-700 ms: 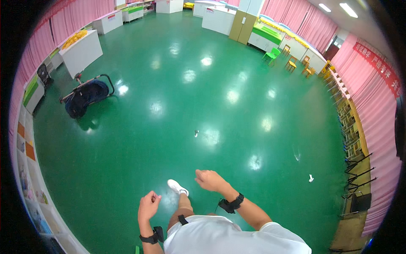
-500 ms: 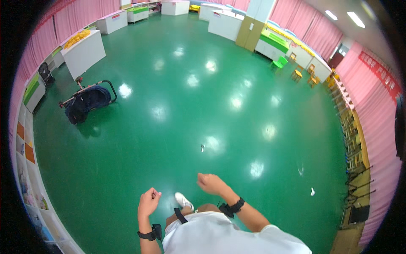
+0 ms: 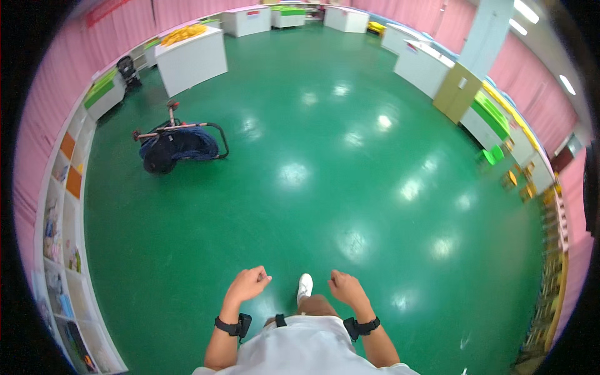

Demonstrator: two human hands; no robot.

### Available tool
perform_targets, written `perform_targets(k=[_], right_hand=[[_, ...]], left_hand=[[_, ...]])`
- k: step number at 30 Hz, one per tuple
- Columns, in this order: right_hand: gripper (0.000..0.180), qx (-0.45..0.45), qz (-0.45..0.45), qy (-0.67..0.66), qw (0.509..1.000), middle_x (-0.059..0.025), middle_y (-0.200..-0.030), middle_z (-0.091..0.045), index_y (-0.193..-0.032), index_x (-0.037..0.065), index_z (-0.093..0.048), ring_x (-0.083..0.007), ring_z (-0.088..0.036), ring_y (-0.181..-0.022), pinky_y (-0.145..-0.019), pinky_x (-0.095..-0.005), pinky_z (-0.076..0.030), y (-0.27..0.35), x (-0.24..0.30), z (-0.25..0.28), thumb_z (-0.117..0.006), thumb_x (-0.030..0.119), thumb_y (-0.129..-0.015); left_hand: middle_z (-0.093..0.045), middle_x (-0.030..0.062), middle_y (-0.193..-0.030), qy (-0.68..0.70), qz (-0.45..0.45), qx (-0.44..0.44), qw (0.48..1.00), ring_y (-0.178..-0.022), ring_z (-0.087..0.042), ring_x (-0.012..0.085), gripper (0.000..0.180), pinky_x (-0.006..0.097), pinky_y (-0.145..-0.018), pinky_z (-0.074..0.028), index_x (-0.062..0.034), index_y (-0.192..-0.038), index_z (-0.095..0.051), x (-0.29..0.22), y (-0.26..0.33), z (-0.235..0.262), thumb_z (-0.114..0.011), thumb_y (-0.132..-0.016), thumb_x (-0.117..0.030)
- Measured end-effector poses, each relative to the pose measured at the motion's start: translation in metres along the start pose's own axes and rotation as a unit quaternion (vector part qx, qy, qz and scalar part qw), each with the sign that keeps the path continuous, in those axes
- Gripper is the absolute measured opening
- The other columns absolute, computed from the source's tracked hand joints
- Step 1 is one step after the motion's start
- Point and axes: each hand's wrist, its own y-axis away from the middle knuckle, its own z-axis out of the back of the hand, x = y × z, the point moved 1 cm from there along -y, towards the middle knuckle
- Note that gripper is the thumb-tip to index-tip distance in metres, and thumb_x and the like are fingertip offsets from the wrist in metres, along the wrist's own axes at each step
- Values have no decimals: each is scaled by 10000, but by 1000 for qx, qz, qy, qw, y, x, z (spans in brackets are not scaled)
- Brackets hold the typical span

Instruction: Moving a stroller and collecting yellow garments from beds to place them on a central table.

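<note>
While both hands hung low in front of the body, the left hand (image 3: 248,284) was loosely curled and held nothing; the right hand (image 3: 345,289) was likewise half-closed and bare. Between them a white shoe (image 3: 304,286) stood on the green floor (image 3: 325,187). A folded dark stroller (image 3: 177,142) lay well apart, near the white shelves (image 3: 59,212) on the left.
</note>
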Motion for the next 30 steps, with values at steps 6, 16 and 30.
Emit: perform_targets(k=[6,16,30], right_hand=[[173,46,94,11,994,-195,-808,-647,-912,38,-529,-430,-623,-757,-648,-523,-499,-203,1,41,-591,199,-922],[154,104,271,93,952,-179,-900,-583,-937,38,-506,-419,-623,-788,-656,-521,-519,-515,53,29,-606,151,-907],[122,169,396,103,897,-153,-924,-609,-890,25,-594,-360,-616,-916,-820,-467,-523,-857,131,11,-617,141,-860]], left_hand=[[-642,153,-676,71,40,-97,992,-595,-608,297,304,420,-555,-451,-27,-900,-631,11,-109,80,-664,-915,-329],[-652,157,-700,120,116,-169,971,-630,-628,307,310,423,-563,-457,-32,-893,-635,101,-277,197,-667,-913,-340],[-701,182,-853,148,133,-151,968,-787,-667,337,365,427,-702,-515,-22,-946,-661,200,-552,390,-641,-928,-385]])
